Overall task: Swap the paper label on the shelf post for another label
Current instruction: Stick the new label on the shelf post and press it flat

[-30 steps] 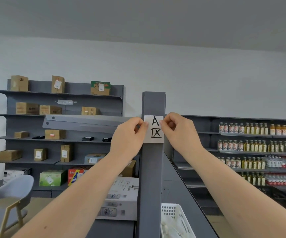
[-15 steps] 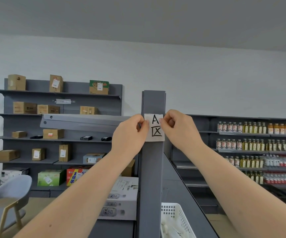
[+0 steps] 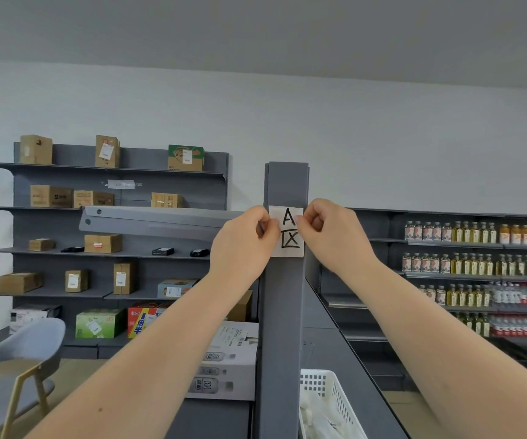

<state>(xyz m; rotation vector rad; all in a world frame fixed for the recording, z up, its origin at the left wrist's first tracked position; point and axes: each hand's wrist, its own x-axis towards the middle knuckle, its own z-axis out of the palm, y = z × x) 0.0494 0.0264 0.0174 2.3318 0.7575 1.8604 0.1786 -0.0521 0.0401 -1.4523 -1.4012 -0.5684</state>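
A white paper label with a black "A" and a hand-drawn character lies flat against the front of the grey shelf post. My left hand pinches the label's upper left edge, thumb and forefinger closed on the paper. My right hand pinches its upper right edge the same way. Both hands are at the same height, one on each side of the post. No other label shows.
A white plastic basket sits low, right of the post. A grey shelf bracket juts out left of the post. Shelves with cardboard boxes stand at the left, bottles at the right. A grey chair is at the lower left.
Both hands stay pinched on the label's top corners. They and the label sit slightly higher on the post than a second ago; the view has shifted a little.
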